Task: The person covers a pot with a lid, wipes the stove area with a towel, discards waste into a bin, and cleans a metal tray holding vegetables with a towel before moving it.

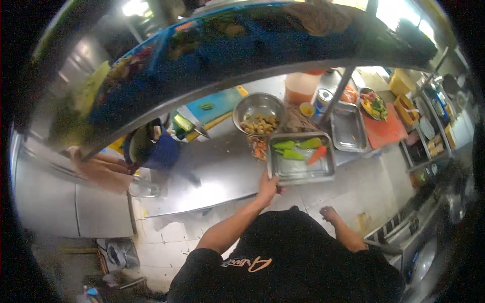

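Note:
My left hand (269, 191) is closed on the near left corner of a rectangular metal tray (327, 174), held at the front edge of the steel counter. Inside the tray lie several green peppers (309, 143) and one orange-red piece, perhaps a carrot or pepper (317, 155). Lower right, away from the counter, hangs my right hand (330, 214), its fingers loosely bent and nothing visible in them. Just behind the tray stands a round steel bowl (239, 107) with small brownish-yellow pieces. Orange scraps (258, 148) lie between bowl and tray.
A knife (201, 131) rests near a blue cutting board (212, 107). Another metal tray (348, 127) and an orange board (385, 129) with a vegetable plate (374, 106) are right. Another person's arm (101, 174) reaches in at left beside a dark blue bucket (164, 151). An overhead shelf (227, 83) crosses above.

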`<move>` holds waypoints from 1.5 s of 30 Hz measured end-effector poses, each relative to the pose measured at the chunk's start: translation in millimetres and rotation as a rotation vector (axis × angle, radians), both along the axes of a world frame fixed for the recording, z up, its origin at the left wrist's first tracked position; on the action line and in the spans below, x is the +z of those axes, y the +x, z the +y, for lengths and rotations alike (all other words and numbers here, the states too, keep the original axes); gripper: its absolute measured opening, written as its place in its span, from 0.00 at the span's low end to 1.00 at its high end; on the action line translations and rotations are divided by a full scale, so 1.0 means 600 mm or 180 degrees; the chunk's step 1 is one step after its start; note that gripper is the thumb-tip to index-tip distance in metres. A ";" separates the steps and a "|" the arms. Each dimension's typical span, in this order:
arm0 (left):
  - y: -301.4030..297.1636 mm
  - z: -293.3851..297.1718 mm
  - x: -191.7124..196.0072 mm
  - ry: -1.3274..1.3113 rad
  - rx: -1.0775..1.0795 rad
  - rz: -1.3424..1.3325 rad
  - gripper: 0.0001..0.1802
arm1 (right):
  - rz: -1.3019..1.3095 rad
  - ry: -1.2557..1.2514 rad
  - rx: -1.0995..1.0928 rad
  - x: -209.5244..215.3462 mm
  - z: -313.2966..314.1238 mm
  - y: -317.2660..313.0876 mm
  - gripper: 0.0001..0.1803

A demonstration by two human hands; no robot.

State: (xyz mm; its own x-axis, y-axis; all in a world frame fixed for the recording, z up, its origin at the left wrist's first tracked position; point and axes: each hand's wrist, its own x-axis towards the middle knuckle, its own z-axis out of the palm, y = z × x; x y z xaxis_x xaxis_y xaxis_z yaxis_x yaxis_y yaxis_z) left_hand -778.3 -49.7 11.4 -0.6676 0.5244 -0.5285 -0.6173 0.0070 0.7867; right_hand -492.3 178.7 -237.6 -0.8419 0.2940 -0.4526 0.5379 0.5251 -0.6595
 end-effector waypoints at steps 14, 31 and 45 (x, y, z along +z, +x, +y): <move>-0.238 -0.078 0.102 0.0421 0.1051 0.0537 0.07 | -0.0965 0.0333 0.1212 0.179 -0.042 -0.130 0.11; -0.290 -0.050 0.049 -0.0182 0.0639 0.0867 0.15 | 0.2370 0.2197 0.0665 0.341 0.110 -0.571 0.18; -0.233 0.000 -0.033 0.1340 0.0907 -0.0858 0.30 | 0.1468 0.1584 -0.0192 0.309 -0.008 -0.600 0.15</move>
State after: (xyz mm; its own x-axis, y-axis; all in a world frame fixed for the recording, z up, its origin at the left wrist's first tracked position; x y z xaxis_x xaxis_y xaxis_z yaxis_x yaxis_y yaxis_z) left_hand -918.1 -49.7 -8.1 -0.6841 0.5456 -0.4842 -0.7280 -0.4687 0.5004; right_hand -852.4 174.2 -52.0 -0.8918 0.4268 0.1502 0.2976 0.8032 -0.5161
